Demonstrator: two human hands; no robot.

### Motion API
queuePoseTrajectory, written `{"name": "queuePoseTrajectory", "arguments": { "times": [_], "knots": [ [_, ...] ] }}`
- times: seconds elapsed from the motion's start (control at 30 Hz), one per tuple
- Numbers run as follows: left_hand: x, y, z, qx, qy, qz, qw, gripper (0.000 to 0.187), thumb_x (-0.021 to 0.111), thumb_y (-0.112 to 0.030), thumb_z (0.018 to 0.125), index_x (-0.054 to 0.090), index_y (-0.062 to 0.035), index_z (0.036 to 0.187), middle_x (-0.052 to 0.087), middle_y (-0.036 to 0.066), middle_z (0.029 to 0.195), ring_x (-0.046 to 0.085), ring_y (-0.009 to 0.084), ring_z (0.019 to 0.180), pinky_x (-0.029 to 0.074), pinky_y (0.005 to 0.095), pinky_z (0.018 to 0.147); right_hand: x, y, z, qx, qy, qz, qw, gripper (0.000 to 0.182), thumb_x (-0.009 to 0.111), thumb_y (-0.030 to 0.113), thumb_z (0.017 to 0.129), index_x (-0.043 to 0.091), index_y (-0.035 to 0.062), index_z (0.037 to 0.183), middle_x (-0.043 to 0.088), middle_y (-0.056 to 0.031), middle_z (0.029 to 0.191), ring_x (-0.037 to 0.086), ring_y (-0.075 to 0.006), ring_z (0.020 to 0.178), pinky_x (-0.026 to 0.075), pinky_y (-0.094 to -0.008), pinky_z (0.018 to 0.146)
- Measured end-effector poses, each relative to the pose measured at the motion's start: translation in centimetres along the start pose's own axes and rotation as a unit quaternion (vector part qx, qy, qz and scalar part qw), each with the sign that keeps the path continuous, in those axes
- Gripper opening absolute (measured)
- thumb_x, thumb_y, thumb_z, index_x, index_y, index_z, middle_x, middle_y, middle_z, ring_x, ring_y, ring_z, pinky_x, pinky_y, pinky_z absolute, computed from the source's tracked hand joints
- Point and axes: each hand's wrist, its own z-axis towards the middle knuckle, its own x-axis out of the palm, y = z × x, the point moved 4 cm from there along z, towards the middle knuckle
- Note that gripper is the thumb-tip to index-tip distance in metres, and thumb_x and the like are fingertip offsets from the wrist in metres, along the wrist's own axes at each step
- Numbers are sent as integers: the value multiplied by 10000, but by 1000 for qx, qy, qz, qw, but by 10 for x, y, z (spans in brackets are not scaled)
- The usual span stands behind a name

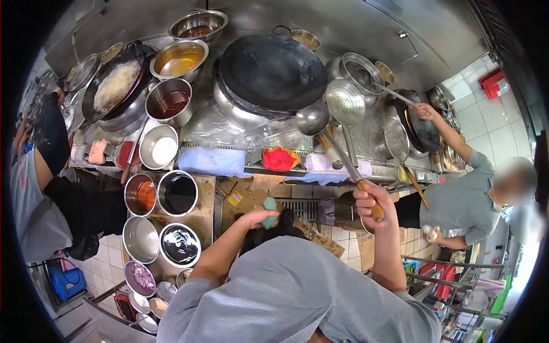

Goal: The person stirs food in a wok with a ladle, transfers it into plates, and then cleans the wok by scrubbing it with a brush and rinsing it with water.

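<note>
My right hand (374, 204) is closed around the wooden handle of a ladle (313, 118), whose round metal bowl rests at the near right rim of a big black wok (273, 71). The wok sits on the middle burner, and its inside looks dark with a faint haze. Low in front of my body, my left hand (260, 218) is wrapped round a bunched green cloth (270, 211). To the right of the wok lies a perforated skimmer (345, 103), its handle pointing toward me.
Metal bowls of liquid, including one of yellow oil (180, 59), stand left of the wok. Pots of dark liquid (178, 192) and red sauce (140, 194) line my left side. Co-workers stand at both sides; the right one (457, 200) holds a long-handled tool. Folded cloths (211, 161) lie along the stove edge.
</note>
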Motion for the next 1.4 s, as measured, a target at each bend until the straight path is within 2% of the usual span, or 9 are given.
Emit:
{"name": "queuePoseTrajectory", "arguments": {
  "times": [0.2, 0.27, 0.5, 0.6, 1.0, 1.1, 1.27, 1.33, 1.4],
  "knots": [
    [12, -85, -1, 95, -12, 142, 985, 528, 737, -320, 774, 546, -55, 1189, 624, 70, 1011, 604, 159, 860, 491, 332, 716, -90, 40, 28, -120, -272, -541, 787, 571, 532, 119, 881, 305, 109, 1405, 588, -98, 735, 582, -217, 553, 473, -333, 490],
    [16, -108, -4, 131, 7, 161, 978, 461, 715, -259, 794, 550, -38, 1163, 625, 69, 1002, 612, 158, 841, 498, 316, 700, -148, 62, 49, -290, -272, -799, 452, 588, 566, 134, 832, 355, 102, 1380, 642, -215, 923, 632, -373, 818, 508, -432, 704],
    [4, -72, -16, 56, -24, 214, 975, 439, 699, -273, 771, 563, -57, 1128, 625, 77, 1005, 622, 187, 887, 508, 333, 722, -227, 51, 79, -160, -321, -745, 562, 634, 600, 141, 796, 360, 72, 1379, 563, -271, 1144, 542, -415, 1044, 424, -457, 911],
    [-50, 28, 31, 61, -114, 357, 925, 548, 671, -456, 752, 600, -39, 1100, 638, 137, 1033, 626, 260, 943, 496, 386, 795, -198, 37, 74, -167, -412, -795, 412, 597, 633, 142, 782, 423, 51, 1334, 561, -250, 1036, 522, -420, 996, 438, -455, 882],
    [-66, 223, -70, -78, -342, 256, 901, 670, 629, -590, 687, 667, -4, 1009, 625, 230, 1090, 609, 326, 1019, 480, 385, 866, -32, -118, 303, -196, 3, -919, 341, 417, 669, 158, 747, 511, 86, 1126, 554, -162, 1098, 568, -376, 966, 464, -477, 814],
    [-64, 273, -71, -73, -321, 205, 922, 596, 661, -489, 668, 653, 7, 999, 623, 233, 1087, 609, 337, 998, 482, 397, 852, 5, -120, 330, -141, 71, -855, 495, 400, 628, 141, 770, 493, 103, 1144, 549, -176, 1114, 584, -386, 950, 470, -502, 807],
    [-32, 344, -68, -16, -363, 161, 918, 420, 631, -369, 701, 662, -16, 926, 671, 169, 942, 641, 280, 874, 491, 372, 743, 52, -198, 335, -265, 72, -908, 317, 292, 545, 90, 782, 539, 60, 1072, 534, -226, 1152, 579, -385, 985, 471, -461, 841],
    [-15, 342, -81, -37, -389, 121, 912, 410, 628, -361, 698, 660, -25, 931, 671, 167, 941, 641, 279, 871, 488, 374, 739, 59, -223, 373, -159, 132, -915, 348, 330, 546, 115, 803, 550, 117, 1133, 526, -236, 1173, 583, -419, 966, 478, -447, 837],
    [5, 331, -102, -60, -412, 81, 905, 402, 625, -354, 695, 658, -34, 936, 671, 165, 940, 641, 278, 867, 485, 376, 736, 81, -224, 398, -145, 114, -777, 602, 294, 555, 120, 795, 600, 125, 1086, 591, -217, 1075, 604, -380, 953, 484, -432, 808]
  ]
}}
